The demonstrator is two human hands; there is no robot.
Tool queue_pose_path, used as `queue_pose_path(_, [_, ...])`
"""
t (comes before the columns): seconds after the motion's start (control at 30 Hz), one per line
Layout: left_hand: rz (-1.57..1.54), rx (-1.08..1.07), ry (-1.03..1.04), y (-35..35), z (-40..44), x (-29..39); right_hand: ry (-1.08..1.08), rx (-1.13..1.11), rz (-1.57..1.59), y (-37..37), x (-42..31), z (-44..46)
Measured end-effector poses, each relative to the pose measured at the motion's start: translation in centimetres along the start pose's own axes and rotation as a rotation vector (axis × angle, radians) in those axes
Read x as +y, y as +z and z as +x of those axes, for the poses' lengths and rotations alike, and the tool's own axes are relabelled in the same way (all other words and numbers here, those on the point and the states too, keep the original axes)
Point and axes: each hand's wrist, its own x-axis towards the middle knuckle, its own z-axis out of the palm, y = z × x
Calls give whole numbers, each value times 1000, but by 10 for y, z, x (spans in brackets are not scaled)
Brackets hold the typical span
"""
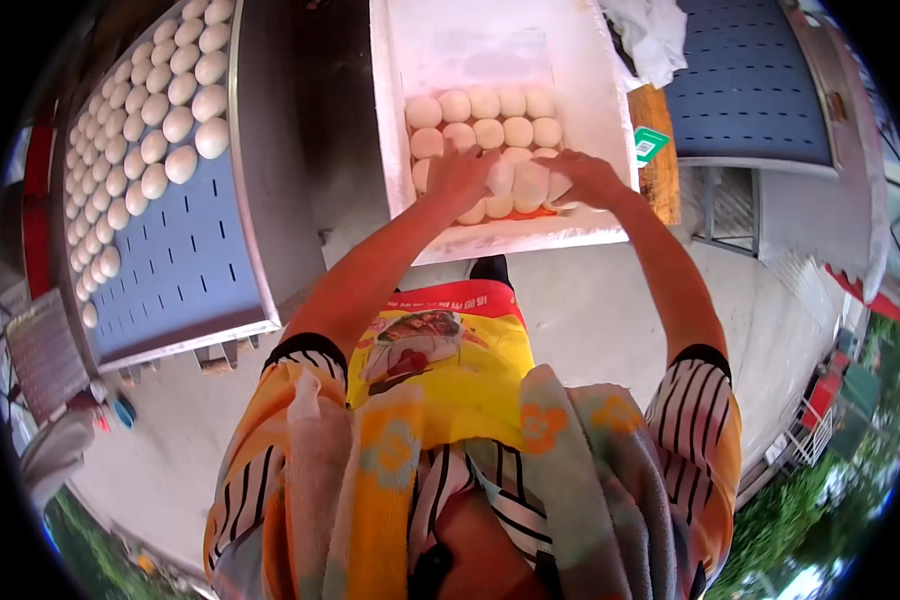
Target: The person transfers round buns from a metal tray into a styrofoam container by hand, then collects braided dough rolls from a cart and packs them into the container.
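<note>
A white foam box (470, 50) stands in front of me, with rows of round, pale dough-like balls (488, 132) inside. My left hand (460, 172) reaches into its near left part, fingers bent against the pale balls. From the right, my right hand (585, 180) comes in with its fingers curved at the near right balls. Between the two hands sit pale pieces (515, 182), partly see-through or blurred. Whether either hand grips one is hard to make out. A bit of red-orange (530, 213) shows beneath the near row.
On the left, a blue slotted tray (185, 265) bears many white balls (178, 124). Another blue slotted tray (750, 85) stands at the right. Beside the box are a wooden board (658, 155), a green card (649, 146) and a white cloth (652, 38).
</note>
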Motion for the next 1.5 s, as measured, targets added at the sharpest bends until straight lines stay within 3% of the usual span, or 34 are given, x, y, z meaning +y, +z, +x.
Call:
queue_pose_path(0.07, [44, -84, -97, 42, 2, 2, 51, -163, 1, 23, 13, 22])
queue_pose_path(0.13, [17, -176, -131, 76, 0, -2, -86, -59, -132, 72, 36, 32])
queue_pose_path(0.2, [-74, -186, -126, 110, -16, -6, -70, -282, -195, 88, 38, 36])
queue_pose_path(0.23, [-107, -483, -195, 91, -18, 2, -22, -320, -122, 102, 33, 33])
queue_pose_path(0.33, [-5, -445, -267, 113, -31, -4, 3, -453, -2, 109, 44, 42])
queue_pose_path(0.43, [108, -388, -132, 97, -32, -1, 55, -546, -27, 81, 45, 40])
queue_pose_path(0.47, [-13, -451, -194, 92, -31, 0, 82, -573, -55, 72, 41, 34])
queue_pose_path(0.53, [-258, -561, -332, 85, -32, -2, 33, -497, -13, 91, 52, 23])
queue_pose_path(0.6, [-392, -429, -187, 137, -44, -31, -14, -390, 27, 107, 59, 25])
queue_pose_path(0.67, [-248, -585, 20, 148, -37, -38, -266, -243, 32, 146, 92, 33])
queue_pose_path(0.73, [-266, -484, -57, 120, -33, -18, -250, -327, -29, 148, 101, 36])
queue_pose_path(0.8, [-340, -332, -87, 54, -30, -1, 42, -480, 12, 35, 24, 32])
queue_pose_path(0.9, [-570, -27, -54, -30, -57, -23, -201, -13, 142, 39, 34, 70])
queue_pose_path(0.97, [-682, 83, -215, -95, -87, -63, -138, 95, 510, -37, -62, 104])
queue_pose_path(1.0, [-592, 347, -114, -108, -109, -97, -273, 189, 542, -62, -109, 122])
queue_pose_path(1.1, [-292, 547, -282, -150, -183, -224, -535, 184, 475, -86, -234, 196])
queue_pose_path(1.17, [-259, 518, -531, -166, -233, -311, -647, 246, 325, -65, -299, 265])
queue_pose_path(1.33, [1, 560, -733, -187, -334, -547, -586, 279, -54, -22, -421, 408])
queue_pose_path(1.4, [143, 516, -840, -197, -351, -606, -443, 203, -188, -16, -460, 428])
queue_pose_path(1.5, [257, 362, -815, -198, -356, -670, -427, 263, -250, -7, -472, 451])
